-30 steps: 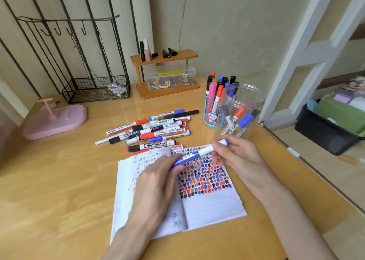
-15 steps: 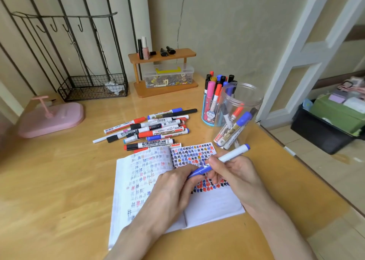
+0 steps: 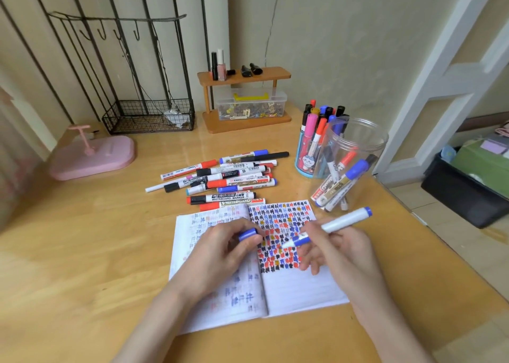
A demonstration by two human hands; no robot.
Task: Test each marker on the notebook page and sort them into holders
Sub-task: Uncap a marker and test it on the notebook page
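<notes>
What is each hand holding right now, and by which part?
The right hand grips the uncapped blue marker by the front of its barrel, near the tip. The left hand pinches the blue cap between its fingertips.

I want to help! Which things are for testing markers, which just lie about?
For the job: white-barrelled blue marker, blue cap, open lined notebook, loose marker pile, clear plastic jar, blue pen cup.
Lying about: pink plastic stand, black wire basket, wooden shelf.
</notes>
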